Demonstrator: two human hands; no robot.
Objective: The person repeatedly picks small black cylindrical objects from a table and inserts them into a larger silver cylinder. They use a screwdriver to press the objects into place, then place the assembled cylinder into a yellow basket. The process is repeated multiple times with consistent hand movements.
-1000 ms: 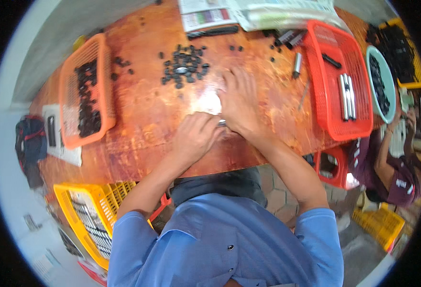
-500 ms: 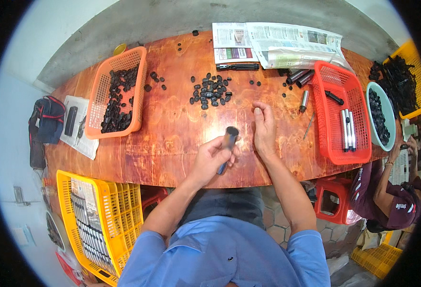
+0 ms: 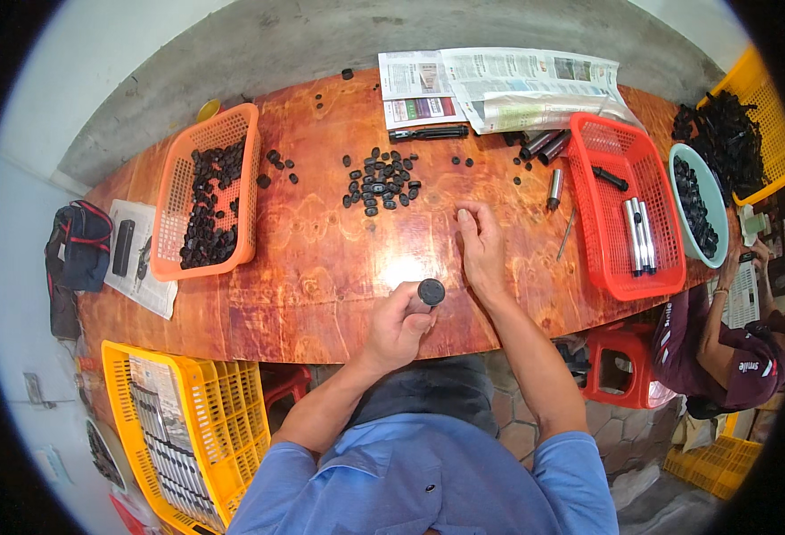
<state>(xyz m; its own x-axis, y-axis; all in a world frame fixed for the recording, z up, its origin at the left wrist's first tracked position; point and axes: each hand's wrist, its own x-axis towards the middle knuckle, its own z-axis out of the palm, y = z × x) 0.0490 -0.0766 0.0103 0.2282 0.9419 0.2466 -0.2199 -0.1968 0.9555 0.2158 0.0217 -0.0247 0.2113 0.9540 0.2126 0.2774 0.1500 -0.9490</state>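
Note:
My left hand [image 3: 396,330] is closed round a dark tube [image 3: 431,292] near the table's front edge. The tube's round black end points up at me, and the fingers hide most of its body. To the right, my right hand [image 3: 483,251] is open over the wooden table, its fingers stretched out and holding nothing. Beyond both hands lies a loose heap of small black oval parts [image 3: 382,183]. A silver tube with a dark end [image 3: 554,189] and a thin metal rod [image 3: 566,234] lie right of my right hand.
At the left stands an orange basket [image 3: 167,223] of black parts. A red basket [image 3: 588,214] with several tubes and a pale green bowl [image 3: 675,169] sit right. Newspapers [image 3: 535,71] lie at the back. A yellow crate [image 3: 223,383] stands front left; another person [image 3: 722,357] works far right.
The dark tube has swung so that its end faces up at me, and its side shows less. My right hand stays open beside it. The whole view has shifted slightly.

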